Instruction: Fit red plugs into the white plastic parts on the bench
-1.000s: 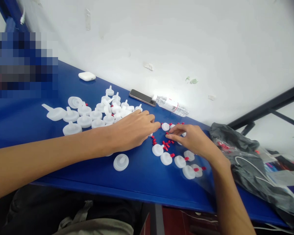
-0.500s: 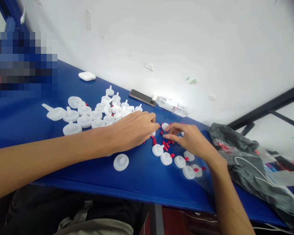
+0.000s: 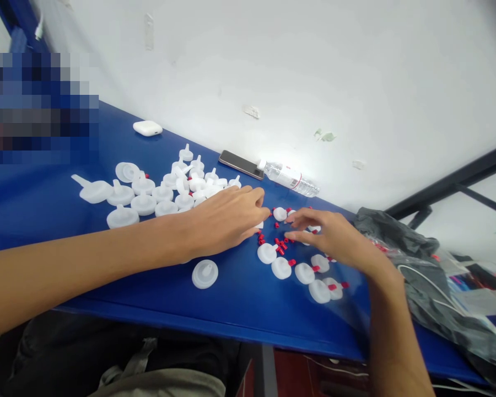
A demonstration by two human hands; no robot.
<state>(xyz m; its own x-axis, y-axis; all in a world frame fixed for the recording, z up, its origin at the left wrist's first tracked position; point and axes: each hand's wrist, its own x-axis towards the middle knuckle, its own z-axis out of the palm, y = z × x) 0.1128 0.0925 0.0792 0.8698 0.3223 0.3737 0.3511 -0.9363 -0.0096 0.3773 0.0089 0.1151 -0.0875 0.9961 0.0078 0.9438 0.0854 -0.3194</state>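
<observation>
My left hand [image 3: 231,216] is closed, palm down, with its fingertips curled around a white spouted cap [image 3: 259,225]; only a sliver of that cap shows. To its right, my right hand [image 3: 328,234] hovers over the small red tips [image 3: 281,246], thumb and fingers apart and nothing visible between them. White caps with red tips on their spouts, such as this capped one [image 3: 281,268], lie in an arc below and around the right hand. Bare white spouted caps [image 3: 144,204] are heaped beyond my left forearm. One more loose white cap [image 3: 205,274] rests nearer the front edge.
Along the wall lie a phone [image 3: 240,164], a clear plastic bottle [image 3: 289,177] on its side and a white earbud case [image 3: 147,128]. A dark plastic bag [image 3: 421,286] and a white cable cover the right end of the blue table [image 3: 248,309].
My right hand has shifted slightly right, away from my left hand, uncovering more of the red tips and white caps. My left hand has stayed nearly still.
</observation>
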